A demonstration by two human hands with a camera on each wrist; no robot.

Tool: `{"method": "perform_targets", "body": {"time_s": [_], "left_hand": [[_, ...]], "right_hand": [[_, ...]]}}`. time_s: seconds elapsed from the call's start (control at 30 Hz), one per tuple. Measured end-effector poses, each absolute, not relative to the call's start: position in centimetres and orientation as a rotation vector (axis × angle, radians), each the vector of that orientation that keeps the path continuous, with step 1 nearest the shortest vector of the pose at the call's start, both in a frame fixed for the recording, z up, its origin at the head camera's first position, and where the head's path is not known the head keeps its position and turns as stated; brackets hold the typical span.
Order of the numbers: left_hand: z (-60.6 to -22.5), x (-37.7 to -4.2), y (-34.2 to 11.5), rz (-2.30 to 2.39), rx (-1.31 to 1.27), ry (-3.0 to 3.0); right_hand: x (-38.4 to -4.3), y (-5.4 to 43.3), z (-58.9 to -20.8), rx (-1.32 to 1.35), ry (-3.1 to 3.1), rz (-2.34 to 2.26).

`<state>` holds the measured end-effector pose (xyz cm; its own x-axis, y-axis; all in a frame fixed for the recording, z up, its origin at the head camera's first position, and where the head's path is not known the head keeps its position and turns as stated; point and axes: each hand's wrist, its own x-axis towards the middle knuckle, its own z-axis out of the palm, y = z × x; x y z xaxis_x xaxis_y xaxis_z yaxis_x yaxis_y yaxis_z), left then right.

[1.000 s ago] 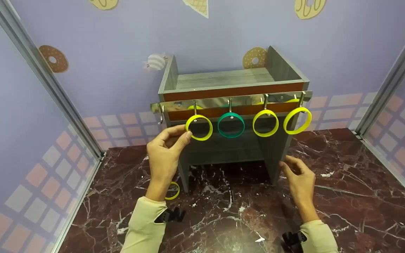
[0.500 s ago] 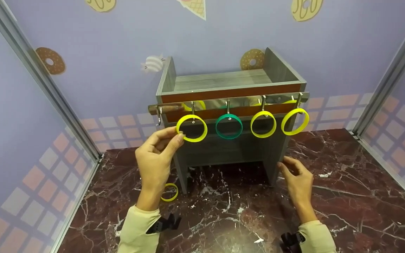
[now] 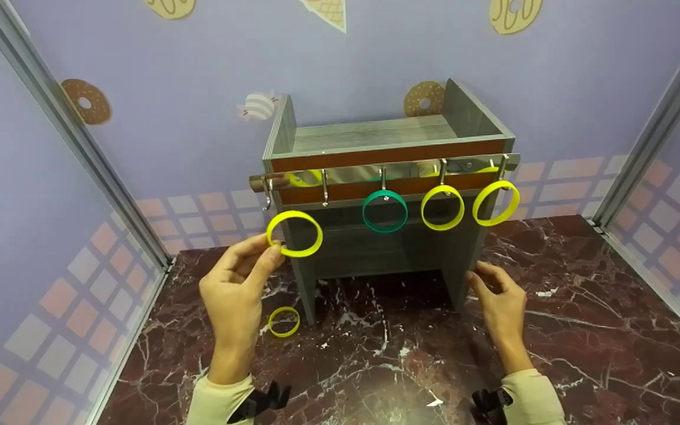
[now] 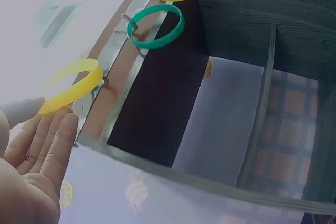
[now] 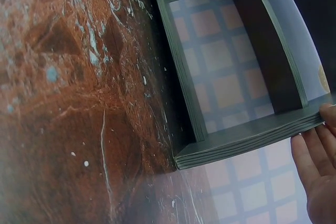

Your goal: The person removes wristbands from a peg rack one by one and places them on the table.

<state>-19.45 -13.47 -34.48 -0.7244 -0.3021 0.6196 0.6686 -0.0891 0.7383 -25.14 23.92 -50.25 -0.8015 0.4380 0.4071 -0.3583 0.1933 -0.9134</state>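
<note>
Thumb and fingers of the left hand pinch a yellow wristband near and below the second hook from the left on the metal rail. One green wristband hangs on a hook rightward. The right hand pinches the grey shelf unit by its side panel.

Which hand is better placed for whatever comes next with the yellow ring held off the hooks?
The left hand, I'd judge: it pinches that yellow ring, near two bare hooks. The right hand holds the opposite side panel of the grey stand and would likely have to let go first.
</note>
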Motion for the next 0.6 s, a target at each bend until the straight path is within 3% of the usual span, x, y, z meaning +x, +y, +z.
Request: {"method": "perform_targets", "body": {"time_s": [0.6], "left_hand": [[-38.7, -19.2, -16.7, -1.936, -0.217, -1.455]], "right_hand": [[-25.2, 23.9, -50.2, -0.090, -1.860, 1.657]]}}
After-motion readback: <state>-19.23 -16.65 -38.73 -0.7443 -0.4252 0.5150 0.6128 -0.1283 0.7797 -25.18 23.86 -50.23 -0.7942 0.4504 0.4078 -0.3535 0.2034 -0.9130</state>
